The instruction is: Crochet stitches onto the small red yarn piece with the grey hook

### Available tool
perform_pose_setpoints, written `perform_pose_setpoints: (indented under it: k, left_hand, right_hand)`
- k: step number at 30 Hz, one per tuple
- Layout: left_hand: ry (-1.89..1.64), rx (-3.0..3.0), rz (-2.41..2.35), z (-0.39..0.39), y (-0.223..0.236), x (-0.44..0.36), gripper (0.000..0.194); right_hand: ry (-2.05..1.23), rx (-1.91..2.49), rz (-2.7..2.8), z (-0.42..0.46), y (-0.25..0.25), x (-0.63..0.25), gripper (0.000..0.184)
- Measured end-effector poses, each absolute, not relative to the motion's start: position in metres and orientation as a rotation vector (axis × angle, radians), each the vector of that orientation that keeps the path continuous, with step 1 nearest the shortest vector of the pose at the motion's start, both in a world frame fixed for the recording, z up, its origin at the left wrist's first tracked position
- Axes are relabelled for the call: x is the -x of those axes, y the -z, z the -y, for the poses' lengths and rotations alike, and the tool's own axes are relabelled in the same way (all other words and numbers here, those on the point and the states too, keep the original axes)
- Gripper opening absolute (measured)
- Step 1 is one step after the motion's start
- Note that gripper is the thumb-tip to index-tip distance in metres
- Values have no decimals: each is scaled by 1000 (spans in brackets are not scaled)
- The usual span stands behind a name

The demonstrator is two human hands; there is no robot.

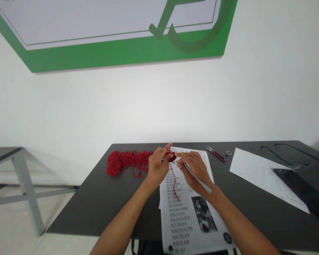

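Observation:
My left hand (158,163) is closed on a small piece of dark red crochet work (172,157), with red yarn running over its raised index finger. In my right hand (195,166) is a crochet hook (198,178) with a flat grey handle; its thin metal tip reaches into the crochet work. A red yarn tail (174,182) hangs from the piece over a printed pattern sheet (186,212) lying beneath both hands. To the left of my left hand lies a red yarn ball (115,163) with a heap of loose, crinkled yarn (136,160).
Small red-handled scissors (216,153) and a small metal ring-shaped item (228,153) lie right of the pattern sheet. Farther right are a white paper (260,177), a black phone (303,191) and eyeglasses (297,165). A white wall (149,106) stands behind the dark table (95,209).

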State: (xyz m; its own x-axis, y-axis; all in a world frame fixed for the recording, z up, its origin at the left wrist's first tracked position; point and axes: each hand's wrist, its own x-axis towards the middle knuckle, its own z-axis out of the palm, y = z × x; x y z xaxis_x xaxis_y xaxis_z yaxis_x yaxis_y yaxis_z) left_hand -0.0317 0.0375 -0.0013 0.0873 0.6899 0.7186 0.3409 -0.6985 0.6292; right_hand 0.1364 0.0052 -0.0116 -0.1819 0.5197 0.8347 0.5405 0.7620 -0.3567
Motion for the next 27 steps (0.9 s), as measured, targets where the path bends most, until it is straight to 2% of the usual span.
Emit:
perform_pose_setpoints:
  k: [8, 11, 14, 17, 22, 27]
  left_hand:
    - [-1753, -2140, -1045, -38, 1, 32, 18]
    - [-1773, -2151, -1052, -37, 1, 31, 21]
    - [-1721, -2149, -1035, -35, 2, 30, 25]
    - [-1629, -2177, -987, -33, 4, 28, 26]
    - [-1589, -2171, -939, -30, 5, 27, 25]
    - [-1532, -2087, -919, -29, 4, 26, 30]
  right_hand:
    - [-210, 915, 1635, 6, 17, -125, 24]
    - [-493, 939, 1455, 7, 21, -125, 27]
    - [-861, 766, 1257, -1, 22, -128, 23]
    - [-1015, 608, 1115, -13, 21, -132, 27]
    - [-907, 586, 1211, -20, 20, -137, 31]
    - [-660, 659, 1442, -17, 15, -144, 20]
